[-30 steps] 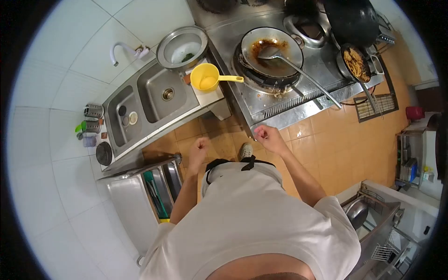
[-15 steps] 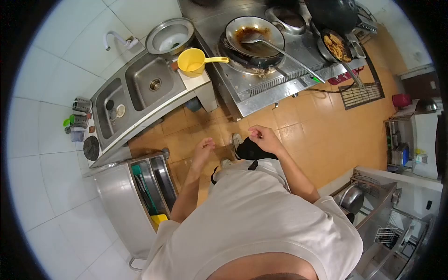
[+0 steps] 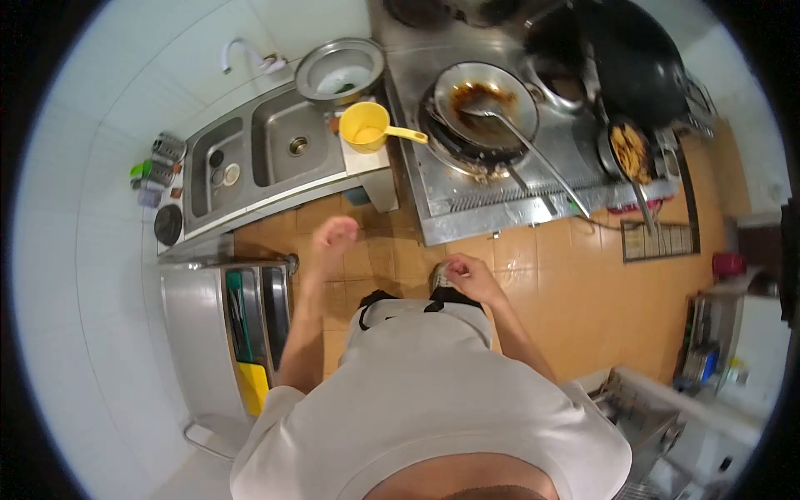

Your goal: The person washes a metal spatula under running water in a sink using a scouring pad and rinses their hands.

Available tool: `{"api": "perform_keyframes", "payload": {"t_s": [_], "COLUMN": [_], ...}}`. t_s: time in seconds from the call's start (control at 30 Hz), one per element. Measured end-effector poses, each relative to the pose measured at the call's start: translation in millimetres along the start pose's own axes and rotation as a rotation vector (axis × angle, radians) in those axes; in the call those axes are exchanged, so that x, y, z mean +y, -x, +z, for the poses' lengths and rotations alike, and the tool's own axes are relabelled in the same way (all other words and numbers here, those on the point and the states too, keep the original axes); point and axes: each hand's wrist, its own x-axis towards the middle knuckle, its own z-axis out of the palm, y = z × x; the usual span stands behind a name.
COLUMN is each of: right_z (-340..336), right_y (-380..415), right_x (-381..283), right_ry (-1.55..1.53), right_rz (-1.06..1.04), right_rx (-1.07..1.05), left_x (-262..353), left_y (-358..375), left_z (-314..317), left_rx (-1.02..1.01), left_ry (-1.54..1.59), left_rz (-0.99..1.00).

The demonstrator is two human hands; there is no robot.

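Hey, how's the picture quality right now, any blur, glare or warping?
Head view: fisheye bending curves the tiled wall, with black corners; the left hand is smeared, apparently by motion, while the right hand looks clearer; pale glare streaks the steel stove.

Both hands are bare and empty: the left hand reaches forward, blurred, while the right hand has its fingers curled in.

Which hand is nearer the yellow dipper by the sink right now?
Left. The left hand is over the floor, on the near side of the yellow dipper, not touching it. The right hand is farther off, lower and to the right in the view.
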Motion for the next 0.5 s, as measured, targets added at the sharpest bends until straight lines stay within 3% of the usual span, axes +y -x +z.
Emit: {"api": "perform_keyframes", "payload": {"t_s": [0.07,0.17,0.27,0.37,0.5], "right_z": [1,15,42,84,148], "right_y": [-16,-54,-94,-142,-213], "right_x": [-12,-45,-61,-78,-117], "right_ry": [0.017,0.044,0.076,0.024,-0.035], "right_rz": [-0.059,-0.063,-0.089,-0.118,-0.14], "right_rx": [-0.117,-0.233,-0.287,-0.28,-0.174], "left_x": [80,218,317,359,376], "left_y": [-7,-17,-14,-22,-52], "left_z": [-38,-118,-195,-259,-359], "left_rx": [0.068,0.092,0.113,0.164,0.25], "left_ry": [0.072,-0.081,-0.447,-0.656,-0.76], "left_rz": [0.204,0.825,1.277,1.481,1.57]}}
